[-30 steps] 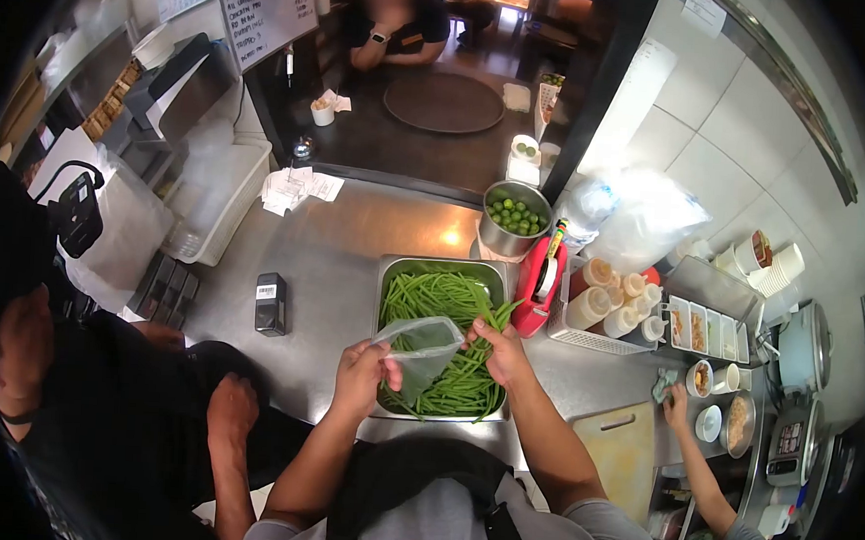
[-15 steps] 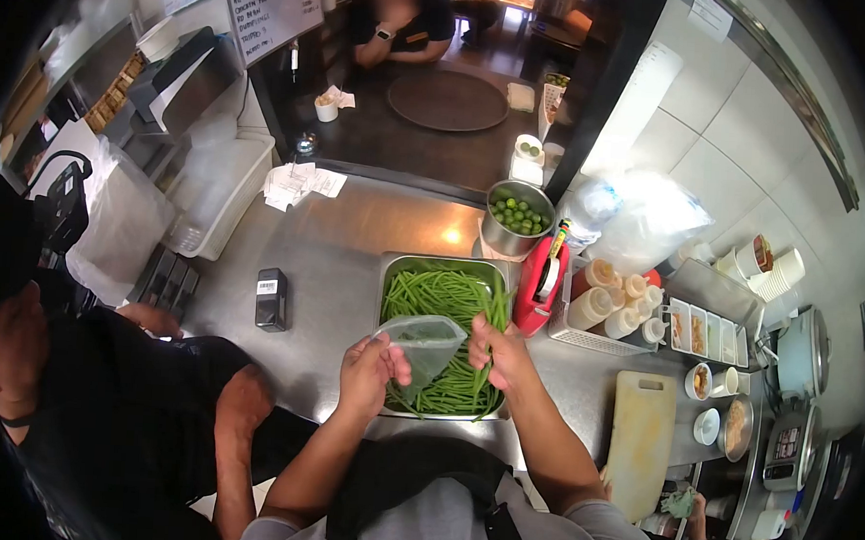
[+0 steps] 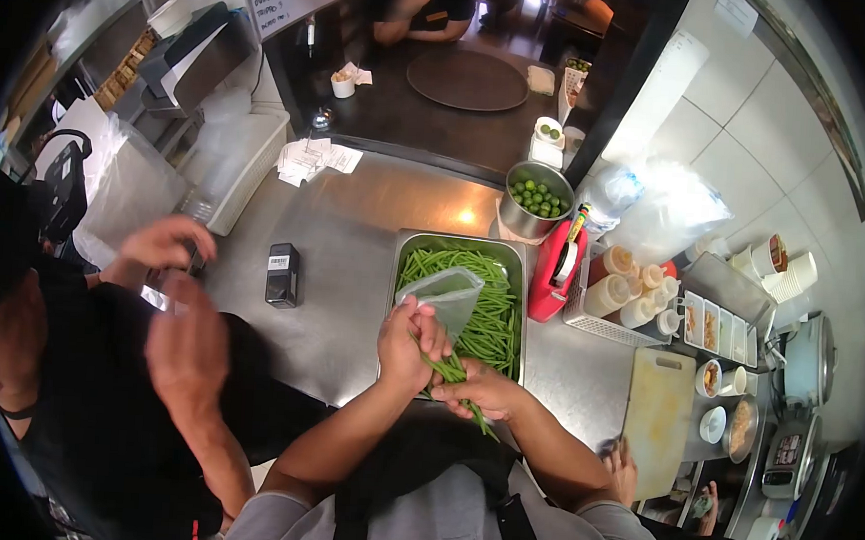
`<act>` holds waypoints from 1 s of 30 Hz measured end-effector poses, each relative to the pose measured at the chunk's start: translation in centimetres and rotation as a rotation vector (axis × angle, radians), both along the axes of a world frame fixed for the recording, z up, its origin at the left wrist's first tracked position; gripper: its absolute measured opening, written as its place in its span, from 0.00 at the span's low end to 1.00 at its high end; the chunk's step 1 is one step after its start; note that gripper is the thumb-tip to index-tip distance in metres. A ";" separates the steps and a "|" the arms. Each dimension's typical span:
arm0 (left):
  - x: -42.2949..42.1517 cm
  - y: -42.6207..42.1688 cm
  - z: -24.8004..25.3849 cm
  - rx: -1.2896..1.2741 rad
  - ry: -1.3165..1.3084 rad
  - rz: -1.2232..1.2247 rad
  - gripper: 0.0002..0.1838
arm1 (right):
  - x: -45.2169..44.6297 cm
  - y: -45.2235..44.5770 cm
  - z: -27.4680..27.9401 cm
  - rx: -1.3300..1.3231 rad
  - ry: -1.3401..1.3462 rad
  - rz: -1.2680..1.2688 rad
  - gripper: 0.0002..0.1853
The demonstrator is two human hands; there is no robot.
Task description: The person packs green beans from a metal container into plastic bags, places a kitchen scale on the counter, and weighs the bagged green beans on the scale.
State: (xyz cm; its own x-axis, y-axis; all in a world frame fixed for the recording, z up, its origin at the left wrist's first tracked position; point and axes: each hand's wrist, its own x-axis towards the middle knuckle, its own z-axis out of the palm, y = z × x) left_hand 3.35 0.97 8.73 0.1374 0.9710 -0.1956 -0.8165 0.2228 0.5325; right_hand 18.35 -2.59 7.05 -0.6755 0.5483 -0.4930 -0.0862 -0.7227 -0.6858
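A metal pan (image 3: 525,275) of cut green beans (image 3: 488,322) sits on the counter in front of me. My left hand (image 3: 409,349) is closed on a clear plastic bag (image 3: 453,298), whose wide mouth hangs over the pan. In my right hand (image 3: 487,390) is a bunch of green beans (image 3: 452,367), gripped close to my body at the pan's near edge. One end of the bunch reaches my left hand; whether those fingers also grip it I cannot tell. Bean tips stick out below my right hand.
A red tape dispenser (image 3: 550,276) and a pot of green citrus (image 3: 536,220) stand right of the pan. Farther right are sauce bottles (image 3: 607,295) and a cutting board (image 3: 657,419). A black box (image 3: 282,275) lies left; a co-worker's hands (image 3: 189,345) move there.
My right hand has drawn the beans down from above the pan toward my body, meeting my left hand. The co-worker at left has raised both hands. The view has shifted slightly.
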 end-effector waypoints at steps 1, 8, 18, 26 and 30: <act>-0.1 0.2 0.1 0.000 0.002 -0.002 0.16 | 0.0 -0.1 -0.1 0.047 -0.011 -0.016 0.13; -1.4 1.8 -0.2 -0.100 -0.110 0.037 0.16 | 2.6 -0.2 0.1 0.127 -0.127 0.106 0.13; -1.2 2.3 -0.1 -0.199 0.034 -0.109 0.15 | 5.6 1.1 0.8 0.270 -0.185 -0.487 0.12; 1.8 1.4 -0.5 -0.217 0.254 0.032 0.14 | -0.7 0.4 1.7 0.270 -0.067 -0.259 0.14; 1.4 1.9 -1.7 -0.103 0.429 -0.038 0.15 | -0.6 0.3 0.8 0.234 -0.101 -0.298 0.11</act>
State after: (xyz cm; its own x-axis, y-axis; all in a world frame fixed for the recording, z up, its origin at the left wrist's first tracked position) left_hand 4.75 2.85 7.07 0.0575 0.9392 -0.3386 -0.5164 0.3182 0.7950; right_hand 17.75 -2.30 7.85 -0.4241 0.8189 -0.3867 -0.1928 -0.4989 -0.8450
